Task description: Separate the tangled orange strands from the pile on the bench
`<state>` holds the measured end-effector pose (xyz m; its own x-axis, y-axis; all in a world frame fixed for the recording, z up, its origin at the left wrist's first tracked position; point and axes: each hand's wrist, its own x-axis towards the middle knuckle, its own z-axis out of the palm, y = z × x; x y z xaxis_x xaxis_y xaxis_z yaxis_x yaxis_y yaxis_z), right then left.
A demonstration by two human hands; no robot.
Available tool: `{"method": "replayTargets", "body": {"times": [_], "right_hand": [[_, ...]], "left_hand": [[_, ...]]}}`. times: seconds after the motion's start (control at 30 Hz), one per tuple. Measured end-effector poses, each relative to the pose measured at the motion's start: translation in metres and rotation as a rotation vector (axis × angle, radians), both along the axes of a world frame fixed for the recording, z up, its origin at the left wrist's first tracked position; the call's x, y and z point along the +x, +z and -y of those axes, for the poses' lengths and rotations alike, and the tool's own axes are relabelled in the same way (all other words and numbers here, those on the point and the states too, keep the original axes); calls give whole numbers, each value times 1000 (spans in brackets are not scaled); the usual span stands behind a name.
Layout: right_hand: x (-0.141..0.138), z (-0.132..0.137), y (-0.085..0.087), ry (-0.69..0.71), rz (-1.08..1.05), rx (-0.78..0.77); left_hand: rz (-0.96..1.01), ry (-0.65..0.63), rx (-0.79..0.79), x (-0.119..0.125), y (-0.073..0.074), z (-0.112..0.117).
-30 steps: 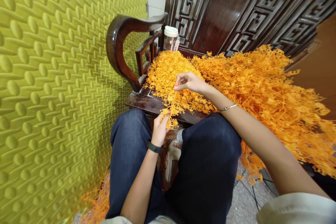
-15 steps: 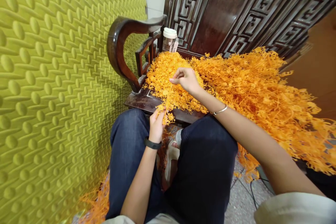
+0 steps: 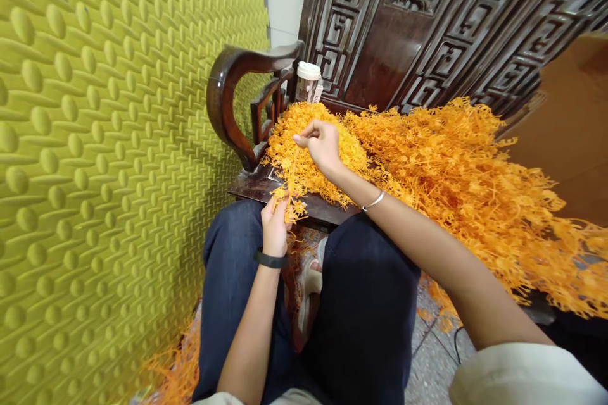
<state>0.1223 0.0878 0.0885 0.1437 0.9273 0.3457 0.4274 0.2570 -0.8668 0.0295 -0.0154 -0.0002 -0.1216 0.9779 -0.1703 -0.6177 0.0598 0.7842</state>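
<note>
Since the earlier frames, both hands have shifted toward 10 to 11 o'clock relative to the dark wooden seat [image 3: 246, 187], and the gap between their fingertips has widened slightly. Left hand [image 3: 274, 231]: thumb and fingers clamped on an orange plastic flower sprig [image 3: 296, 210], positioned just above the seat's front edge. Right hand [image 3: 323, 144]: at 1 o'clock from the left; thumb and index fingertips together; whether they grip the stem cannot be told. Loose orange pile [image 3: 350, 145] lies behind; larger orange bundle [image 3: 456, 190], at 3 to 4 o'clock from the right hand. Assessment: handling of the sprig appears unfinished.
</note>
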Motion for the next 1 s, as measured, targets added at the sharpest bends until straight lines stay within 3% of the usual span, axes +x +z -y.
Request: {"method": "replayTargets", "body": {"times": [0.63, 0.73, 0.87, 1.0], "right_hand": [[-10, 1, 0, 0, -11, 8], [5, -14, 11, -52, 16, 75], [48, -42, 29, -294, 5, 201], [69, -53, 19, -181, 167, 214]], "left_hand": [[5, -6, 10, 1, 2, 1], [-26, 9, 11, 4, -5, 8], [-53, -27, 3, 12, -19, 18], [-4, -35, -96, 15, -23, 16]]}}
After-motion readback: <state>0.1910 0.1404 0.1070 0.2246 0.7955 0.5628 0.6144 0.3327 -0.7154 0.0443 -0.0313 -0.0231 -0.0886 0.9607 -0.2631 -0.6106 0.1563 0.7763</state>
